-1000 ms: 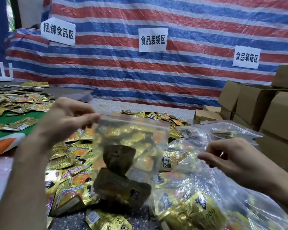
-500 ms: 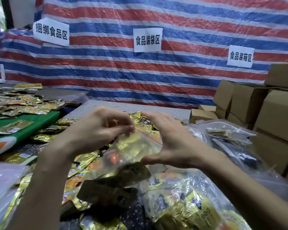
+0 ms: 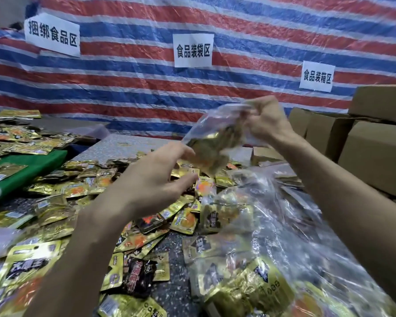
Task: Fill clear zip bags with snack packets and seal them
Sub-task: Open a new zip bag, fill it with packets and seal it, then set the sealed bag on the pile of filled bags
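Clear zip bag (image 3: 215, 136) raised, pinched by right hand (image 3: 266, 121); left hand (image 3: 151, 179) splayed.

Glossy gold foil packets (image 3: 73, 191), clear crinkled plastic zip bag (image 3: 212, 131), matt cardboard boxes (image 3: 373, 154).

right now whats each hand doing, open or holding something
Left hand: open, fingers spread, holding nothing.
Right hand: closed on the filled zip bag, lifted above the table.

Motion blur smears the zip bag (image 3: 215, 138), hiding its seal, and the right hand (image 3: 266, 120) covers its corner.
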The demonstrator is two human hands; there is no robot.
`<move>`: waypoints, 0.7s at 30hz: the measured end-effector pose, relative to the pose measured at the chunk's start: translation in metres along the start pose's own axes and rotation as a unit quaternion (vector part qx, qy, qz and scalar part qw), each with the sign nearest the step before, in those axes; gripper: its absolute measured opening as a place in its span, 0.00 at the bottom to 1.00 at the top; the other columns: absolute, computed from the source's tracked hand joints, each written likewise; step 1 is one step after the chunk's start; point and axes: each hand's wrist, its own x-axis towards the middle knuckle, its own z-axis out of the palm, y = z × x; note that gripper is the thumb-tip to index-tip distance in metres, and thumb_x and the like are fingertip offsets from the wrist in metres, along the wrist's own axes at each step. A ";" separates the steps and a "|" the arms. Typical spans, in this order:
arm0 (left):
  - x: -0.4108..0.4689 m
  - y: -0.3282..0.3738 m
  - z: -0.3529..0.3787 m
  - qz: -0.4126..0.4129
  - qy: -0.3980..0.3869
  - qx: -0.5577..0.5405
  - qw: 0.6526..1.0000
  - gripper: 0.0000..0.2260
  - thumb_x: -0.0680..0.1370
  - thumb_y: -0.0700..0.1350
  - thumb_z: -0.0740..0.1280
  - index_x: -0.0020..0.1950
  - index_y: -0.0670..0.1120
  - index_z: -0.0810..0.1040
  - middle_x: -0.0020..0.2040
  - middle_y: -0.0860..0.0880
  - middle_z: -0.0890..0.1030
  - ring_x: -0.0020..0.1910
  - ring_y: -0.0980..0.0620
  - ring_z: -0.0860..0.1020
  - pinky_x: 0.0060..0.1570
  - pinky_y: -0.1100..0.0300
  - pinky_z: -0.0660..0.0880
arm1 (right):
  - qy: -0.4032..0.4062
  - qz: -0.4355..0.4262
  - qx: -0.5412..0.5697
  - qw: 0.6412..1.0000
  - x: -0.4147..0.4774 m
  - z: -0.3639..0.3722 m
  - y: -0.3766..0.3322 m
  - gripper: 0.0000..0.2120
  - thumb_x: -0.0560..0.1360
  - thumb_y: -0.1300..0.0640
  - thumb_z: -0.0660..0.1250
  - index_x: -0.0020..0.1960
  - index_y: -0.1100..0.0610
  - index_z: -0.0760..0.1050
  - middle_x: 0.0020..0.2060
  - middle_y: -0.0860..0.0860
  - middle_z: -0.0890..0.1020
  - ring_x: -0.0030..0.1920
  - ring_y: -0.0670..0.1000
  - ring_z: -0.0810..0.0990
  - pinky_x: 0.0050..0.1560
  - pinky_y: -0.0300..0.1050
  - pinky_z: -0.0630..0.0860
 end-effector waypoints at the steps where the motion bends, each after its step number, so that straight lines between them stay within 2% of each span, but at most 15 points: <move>1: 0.000 0.001 0.002 -0.001 -0.012 0.012 1.000 0.17 0.78 0.58 0.64 0.66 0.59 0.71 0.59 0.64 0.73 0.58 0.61 0.74 0.61 0.52 0.73 | 0.050 -0.010 -0.014 0.999 0.006 -0.007 0.005 0.11 0.76 0.66 0.65 0.52 0.58 0.85 0.51 0.56 0.86 0.51 0.54 0.84 0.53 0.55 0.82; 2: 0.000 0.001 0.003 -0.002 -0.022 0.022 1.000 0.17 0.78 0.59 0.63 0.67 0.59 0.70 0.61 0.63 0.74 0.59 0.60 0.74 0.62 0.52 0.73 | 0.081 -0.020 -0.031 0.996 0.009 -0.012 0.012 0.14 0.75 0.67 0.65 0.55 0.58 0.84 0.54 0.55 0.85 0.52 0.52 0.83 0.54 0.55 0.83; 4: 0.000 0.003 0.007 -0.003 -0.040 0.033 0.999 0.17 0.78 0.60 0.62 0.66 0.59 0.70 0.63 0.61 0.74 0.59 0.58 0.74 0.61 0.50 0.73 | 0.078 -0.024 -0.088 0.993 0.004 -0.018 0.030 0.15 0.73 0.65 0.67 0.57 0.55 0.84 0.55 0.54 0.85 0.52 0.51 0.82 0.53 0.55 0.83; 6: 0.001 0.004 0.011 -0.002 -0.053 0.041 0.998 0.16 0.79 0.59 0.62 0.66 0.59 0.71 0.64 0.61 0.74 0.60 0.58 0.74 0.61 0.49 0.73 | -0.004 0.032 -0.201 0.979 -0.011 -0.012 0.056 0.13 0.73 0.58 0.68 0.54 0.48 0.85 0.53 0.53 0.85 0.49 0.53 0.82 0.49 0.53 0.82; 7: 0.002 0.006 0.014 -0.002 -0.056 0.043 0.998 0.16 0.79 0.59 0.62 0.66 0.58 0.71 0.65 0.60 0.73 0.61 0.57 0.73 0.61 0.50 0.73 | -0.064 0.074 -0.264 0.959 -0.021 -0.007 0.069 0.11 0.73 0.54 0.68 0.52 0.46 0.84 0.50 0.52 0.86 0.46 0.54 0.82 0.46 0.50 0.80; 9: 0.003 0.010 0.021 0.002 -0.058 0.051 0.997 0.17 0.80 0.59 0.61 0.67 0.57 0.71 0.65 0.59 0.74 0.61 0.56 0.74 0.61 0.50 0.73 | -0.162 0.140 -0.338 0.917 -0.042 0.004 0.088 0.08 0.73 0.52 0.66 0.50 0.48 0.82 0.49 0.53 0.84 0.46 0.56 0.80 0.45 0.47 0.75; 10: 0.004 0.012 0.025 0.005 -0.057 0.059 0.997 0.17 0.80 0.59 0.61 0.67 0.56 0.71 0.65 0.59 0.74 0.61 0.56 0.74 0.61 0.50 0.72 | -0.182 0.157 -0.347 0.907 -0.048 0.008 0.093 0.08 0.73 0.52 0.64 0.49 0.49 0.80 0.49 0.53 0.83 0.48 0.57 0.79 0.46 0.48 0.74; 12: 0.005 0.014 0.031 0.006 -0.051 0.070 0.996 0.17 0.80 0.59 0.61 0.67 0.56 0.71 0.65 0.58 0.74 0.62 0.55 0.73 0.62 0.50 0.72 | -0.183 0.171 -0.331 0.910 -0.052 0.009 0.092 0.09 0.73 0.54 0.63 0.50 0.51 0.80 0.48 0.54 0.83 0.47 0.56 0.80 0.47 0.48 0.77; 14: 0.006 0.013 0.033 0.002 -0.037 0.068 0.997 0.17 0.80 0.58 0.62 0.67 0.56 0.72 0.65 0.58 0.75 0.63 0.56 0.73 0.63 0.50 0.71 | -0.171 0.151 -0.318 0.920 -0.051 0.007 0.079 0.10 0.73 0.56 0.64 0.49 0.54 0.83 0.45 0.54 0.85 0.45 0.55 0.82 0.42 0.46 0.77; 16: 0.006 0.011 0.032 -0.007 -0.015 0.066 0.998 0.16 0.80 0.58 0.63 0.67 0.56 0.72 0.64 0.59 0.75 0.63 0.57 0.73 0.63 0.51 0.71 | -0.150 0.114 -0.291 0.938 -0.052 0.006 0.060 0.10 0.75 0.55 0.65 0.52 0.54 0.83 0.45 0.51 0.85 0.45 0.52 0.82 0.45 0.47 0.80; 18: 0.005 0.008 0.027 -0.021 0.027 0.066 0.997 0.15 0.79 0.58 0.63 0.65 0.57 0.73 0.62 0.61 0.76 0.61 0.58 0.74 0.62 0.51 0.72 | -0.108 0.081 -0.190 0.972 -0.061 0.006 0.036 0.11 0.77 0.51 0.66 0.58 0.51 0.81 0.47 0.45 0.81 0.48 0.49 0.80 0.52 0.50 0.79; 21: 0.002 0.006 0.015 -0.039 0.097 0.054 0.993 0.14 0.79 0.57 0.64 0.63 0.57 0.75 0.56 0.61 0.78 0.56 0.58 0.76 0.59 0.50 0.75 | -0.082 0.022 -0.018 0.996 -0.083 0.010 -0.003 0.09 0.78 0.47 0.67 0.55 0.48 0.81 0.48 0.40 0.80 0.51 0.43 0.78 0.51 0.46 0.76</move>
